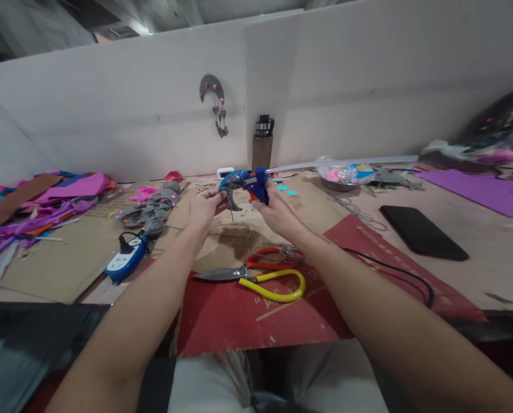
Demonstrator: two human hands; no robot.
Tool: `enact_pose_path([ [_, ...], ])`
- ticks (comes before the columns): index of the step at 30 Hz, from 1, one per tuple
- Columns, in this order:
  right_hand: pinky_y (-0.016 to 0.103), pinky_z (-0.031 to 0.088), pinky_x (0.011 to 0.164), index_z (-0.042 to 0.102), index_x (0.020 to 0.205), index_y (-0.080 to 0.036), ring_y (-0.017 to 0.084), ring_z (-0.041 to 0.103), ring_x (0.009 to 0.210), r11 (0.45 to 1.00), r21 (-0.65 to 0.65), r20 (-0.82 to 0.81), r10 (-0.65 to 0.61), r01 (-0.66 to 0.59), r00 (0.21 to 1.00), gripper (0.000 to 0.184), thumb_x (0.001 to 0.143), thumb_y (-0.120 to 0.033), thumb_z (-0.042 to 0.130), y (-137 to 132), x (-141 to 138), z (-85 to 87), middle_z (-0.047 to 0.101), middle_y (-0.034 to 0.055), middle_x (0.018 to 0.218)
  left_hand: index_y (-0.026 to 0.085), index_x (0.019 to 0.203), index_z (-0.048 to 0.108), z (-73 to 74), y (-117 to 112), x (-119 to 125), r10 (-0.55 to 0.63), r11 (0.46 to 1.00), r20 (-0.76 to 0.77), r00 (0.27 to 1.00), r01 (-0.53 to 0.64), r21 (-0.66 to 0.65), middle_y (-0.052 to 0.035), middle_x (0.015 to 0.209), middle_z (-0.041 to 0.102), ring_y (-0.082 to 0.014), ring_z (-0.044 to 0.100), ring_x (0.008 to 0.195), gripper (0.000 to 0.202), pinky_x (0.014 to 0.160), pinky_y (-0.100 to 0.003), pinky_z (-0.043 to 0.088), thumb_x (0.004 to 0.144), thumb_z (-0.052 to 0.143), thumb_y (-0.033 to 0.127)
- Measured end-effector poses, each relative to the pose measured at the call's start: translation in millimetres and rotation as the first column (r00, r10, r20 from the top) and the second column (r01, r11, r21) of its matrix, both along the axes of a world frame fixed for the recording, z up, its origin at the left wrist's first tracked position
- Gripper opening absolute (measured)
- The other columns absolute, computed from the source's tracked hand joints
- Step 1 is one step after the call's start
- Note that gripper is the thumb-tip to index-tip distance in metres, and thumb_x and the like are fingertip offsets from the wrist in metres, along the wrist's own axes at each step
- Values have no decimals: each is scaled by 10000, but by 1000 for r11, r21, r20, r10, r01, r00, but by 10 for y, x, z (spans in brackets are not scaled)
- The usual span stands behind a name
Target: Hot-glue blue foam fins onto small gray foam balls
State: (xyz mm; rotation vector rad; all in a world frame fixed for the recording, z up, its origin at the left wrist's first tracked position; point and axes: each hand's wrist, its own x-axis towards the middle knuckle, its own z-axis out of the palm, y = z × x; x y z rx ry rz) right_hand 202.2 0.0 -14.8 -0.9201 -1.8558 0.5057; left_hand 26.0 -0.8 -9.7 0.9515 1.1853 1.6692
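Note:
My right hand [281, 213] is wrapped round the handle of a blue hot glue gun [260, 182], its small light glowing red. A long, pale glue stick [297, 167] sticks out of the gun's back, to the right. The nozzle end points left, over a grey felt crescent [234, 201] that my left hand [203, 209] pinches by its edge. Whether the nozzle touches the felt I cannot tell. Thin grey yarn [248, 232] hangs below the crescent. Scissors [271, 281] with one red and one yellow handle lie nearer to me on red cardboard [222, 327].
Left are a blue-and-white power strip [126, 259], grey felt pieces [157, 207] and colourful felt scraps [82, 186]. A dark bottle [262, 143] stands behind. Right lie a black phone [422, 232], a filled bowl [342, 182] and purple felt [471, 189]. A finished-looking crescent ornament [212, 87] hangs on the wall.

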Motion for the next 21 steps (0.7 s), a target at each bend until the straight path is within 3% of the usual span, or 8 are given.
enact_pose_path([
  [6,452,431,956,349,1406,-183,271,596,1005,1000,-25,20,-6,7,1000,637,793,-235,516,-48,9,43,631,102,1157,116,617,590,12,-18,20,0,1000,6,1000,0,-3,2,653,606,-74,579,594,126,734,-276,556,683,693,87],
  [14,448,424,967,372,1382,-200,267,577,1045,999,-31,0,-10,10,1000,608,793,-232,516,-14,3,8,611,103,1199,106,647,597,2,-13,-2,15,1000,1,1000,-15,20,-1,675,598,-77,590,608,114,675,-250,557,682,703,82],
  [21,463,414,980,395,1359,-202,277,562,1083,998,-67,-10,-19,18,1000,583,788,-219,512,-73,5,70,614,102,1193,114,635,602,35,-27,12,34,999,5,999,-35,24,-5,675,610,-91,603,597,133,761,-319,562,659,730,86],
])
